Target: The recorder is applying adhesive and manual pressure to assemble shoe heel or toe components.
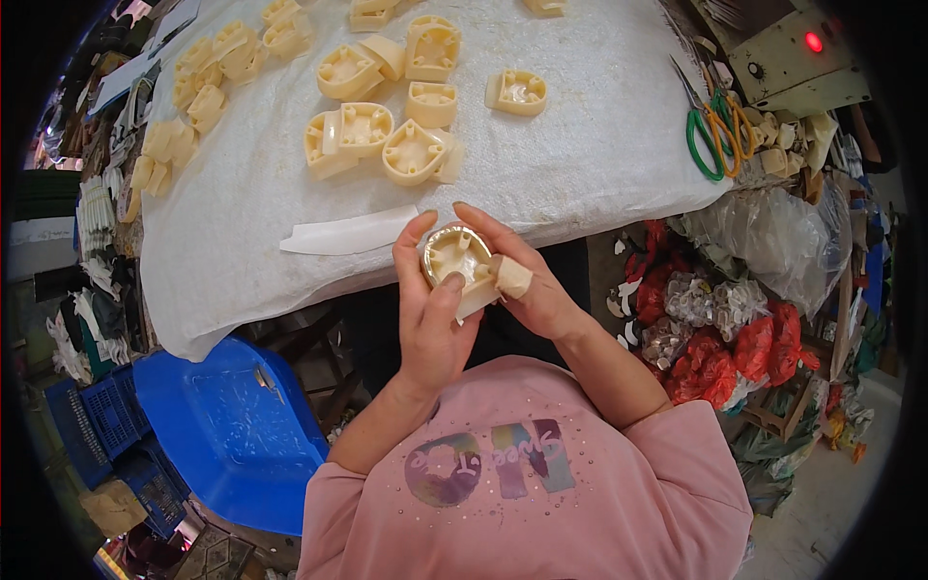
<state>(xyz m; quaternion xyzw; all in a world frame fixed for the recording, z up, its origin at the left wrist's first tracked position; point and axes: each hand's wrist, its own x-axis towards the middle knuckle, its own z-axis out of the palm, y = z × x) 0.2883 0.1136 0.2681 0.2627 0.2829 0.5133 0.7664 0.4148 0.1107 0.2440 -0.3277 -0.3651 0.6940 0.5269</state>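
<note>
Both hands hold one cream plastic part (452, 253) just off the table's front edge. It is a hollow, rounded piece with small posts inside and a shiny gold-coloured band round its rim. My left hand (430, 324) grips its left side, the thumb on the near edge and the fingers curled round it. My right hand (530, 290) closes on the right side; a beige wrapping (512, 277) covers its thumb. Beyond my left fingers lies a white curved strip (350, 233) on the table. Similar cream parts (416, 153) stand farther back, several in a loose group.
White woven sheeting (580, 164) covers the table. Green-handled scissors (704, 145) and orange-handled scissors (731, 130) lie at its right edge, near a machine (802, 63) with a red light. Red plastic bags (754, 353) sit low right; a blue plastic tub (232, 425) is low left.
</note>
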